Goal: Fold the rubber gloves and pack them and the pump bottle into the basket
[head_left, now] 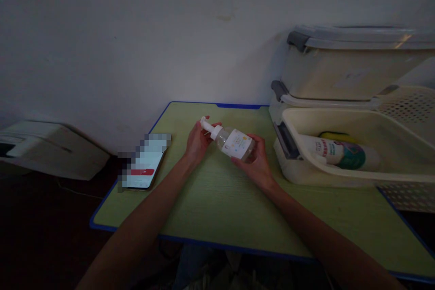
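A small clear pump bottle (234,142) with a white label is held tilted above the green table (217,208). My right hand (256,163) is wrapped round its body from below. My left hand (198,141) has its fingers closed on the white pump head (208,127) at the bottle's upper left end. Both forearms reach in from the lower edge of the view.
A phone (144,165) with a lit screen lies on the table's left part. At the right stands a cream basket (343,172) holding bottles, with lidded plastic boxes (346,70) stacked behind it. A pale flat device (47,147) sits low at the far left by the wall.
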The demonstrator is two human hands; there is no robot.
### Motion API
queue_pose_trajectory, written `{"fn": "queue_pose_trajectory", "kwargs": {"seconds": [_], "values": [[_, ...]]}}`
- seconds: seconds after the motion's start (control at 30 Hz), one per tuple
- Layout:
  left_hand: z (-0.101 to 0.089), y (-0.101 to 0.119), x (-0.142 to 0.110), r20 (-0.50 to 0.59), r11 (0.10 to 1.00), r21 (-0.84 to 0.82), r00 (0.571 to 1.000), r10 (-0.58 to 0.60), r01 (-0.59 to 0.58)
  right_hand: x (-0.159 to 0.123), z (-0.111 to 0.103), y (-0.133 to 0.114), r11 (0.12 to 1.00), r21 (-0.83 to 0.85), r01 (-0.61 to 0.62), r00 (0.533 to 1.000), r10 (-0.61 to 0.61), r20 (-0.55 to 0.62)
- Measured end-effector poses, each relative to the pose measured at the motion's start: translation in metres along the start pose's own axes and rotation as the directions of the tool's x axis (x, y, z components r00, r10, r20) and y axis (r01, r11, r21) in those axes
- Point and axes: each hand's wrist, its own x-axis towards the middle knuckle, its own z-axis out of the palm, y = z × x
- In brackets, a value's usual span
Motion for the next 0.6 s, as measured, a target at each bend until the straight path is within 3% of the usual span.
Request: {"fn": "queue_pose_trajectory", "kwargs": {"seconds": [0.13, 0.3, 0.37, 0.47, 0.6], "values": [[-0.0014, -0.0004, 0.0024, -0.009, 0.998, -0.019, 0.998, -0.062, 0.062, -0.0014, -0.002, 0.0018, 0.996, -0.074, 0.041, 0.999, -0.039, 0.02], [-0.0009, 0.0007, 0.0032, -0.048, 0.985, -0.026, 0.984, -0.169, 0.168, -0.0034, -0.0042, 0.005, 0.948, -0.223, 0.229, 0.973, -0.224, 0.049], [-0.0026, -0.0003, 0.0049, -0.077, 0.977, -0.012, 0.974, -0.214, 0.214, -0.0041, -0.005, 0.0066, 0.888, -0.295, 0.353, 0.935, -0.345, 0.08], [-0.0065, -0.0004, 0.0085, -0.106, 0.962, 0.0, 0.956, -0.272, 0.274, -0.0055, -0.0053, 0.0081, 0.744, -0.399, 0.536, 0.84, -0.52, 0.158], [-0.0084, 0.0033, 0.0101, -0.128, 0.947, 0.011, 0.94, -0.317, 0.321, -0.0075, -0.004, 0.0068, 0.656, -0.428, 0.622, 0.776, -0.589, 0.226]]}}
